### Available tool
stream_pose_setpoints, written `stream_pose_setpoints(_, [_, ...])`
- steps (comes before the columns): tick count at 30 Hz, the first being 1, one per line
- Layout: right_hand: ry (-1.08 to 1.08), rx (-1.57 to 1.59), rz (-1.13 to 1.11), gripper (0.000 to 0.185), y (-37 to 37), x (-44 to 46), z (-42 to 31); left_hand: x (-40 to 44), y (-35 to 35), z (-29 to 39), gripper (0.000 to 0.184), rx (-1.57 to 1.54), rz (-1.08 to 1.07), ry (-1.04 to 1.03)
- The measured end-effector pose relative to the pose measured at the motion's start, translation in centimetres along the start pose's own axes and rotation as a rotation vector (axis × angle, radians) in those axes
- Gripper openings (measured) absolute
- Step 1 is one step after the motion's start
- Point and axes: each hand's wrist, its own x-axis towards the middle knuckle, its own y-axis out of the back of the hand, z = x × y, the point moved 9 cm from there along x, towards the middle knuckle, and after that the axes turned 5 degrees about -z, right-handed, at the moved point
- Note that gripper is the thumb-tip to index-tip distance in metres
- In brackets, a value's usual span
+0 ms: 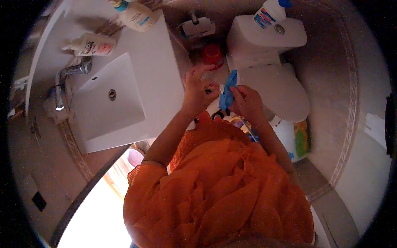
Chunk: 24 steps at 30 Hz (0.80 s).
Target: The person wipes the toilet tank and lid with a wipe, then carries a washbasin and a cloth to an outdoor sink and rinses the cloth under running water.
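Note:
My right hand (pixel 248 101) pinches a thin, flat blue piece (pixel 228 91) that looks like plastic film or a packet. It stands roughly upright between my two hands, with a small pale part along its left edge. Just left of it is my left hand (pixel 199 90), fingers bent and spread apart, with the thumb towards the blue piece. I see nothing held in the left hand. Both hands are above the floor, between the sink counter and the toilet. Dim light hides the blue piece's exact kind.
To the left is a white sink (pixel 118 111) with a chrome faucet (pixel 62 82) and two pump bottles, one a lotion bottle (pixel 138 17). The toilet (pixel 273 87) carries a blue-capped cleaner bottle (pixel 269 14). A red container (pixel 212 56) sits on the floor behind.

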Motion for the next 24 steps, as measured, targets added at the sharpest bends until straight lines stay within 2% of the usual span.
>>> stream_pose_setpoints(2, [0.139,-0.096,0.040,0.028,0.0,0.1,-0.3,-0.3,-0.6,-1.3,0.008,-0.219,-0.034,0.117])
stream_pose_setpoints(5, [-0.074,0.147,0.051,0.024,-0.2,-0.1,0.8,-0.5,-2.0,-2.4,0.009,-0.407,-0.133,0.283])
stream_pose_setpoints(9, [0.029,0.000,0.092,0.024,0.1,0.1,-0.1,-1.0,-3.8,-3.6,0.009,-0.500,-0.232,0.384])
stream_pose_setpoints(11, [0.056,0.027,0.090,0.026,0.1,0.0,-0.7,-0.8,-2.7,-2.3,0.009,-0.240,-0.143,0.260])
stream_pose_setpoints(15, [0.115,-0.222,0.130,0.027,-0.3,-0.1,-0.2,0.2,-0.3,0.1,0.008,0.281,-0.013,0.083])
stream_pose_setpoints(18, [0.080,-0.224,0.123,0.027,-0.4,0.0,0.3,1.0,1.6,0.3,0.010,0.268,0.062,-0.010])
stream_pose_setpoints(20, [0.092,-0.177,0.145,0.027,-0.2,0.1,0.2,1.3,0.8,-2.9,0.008,-0.073,-0.059,0.126])
stream_pose_setpoints(24, [0.012,-0.017,0.095,0.027,0.0,0.4,0.7,0.6,0.3,-3.5,0.011,-0.382,-0.078,0.206])
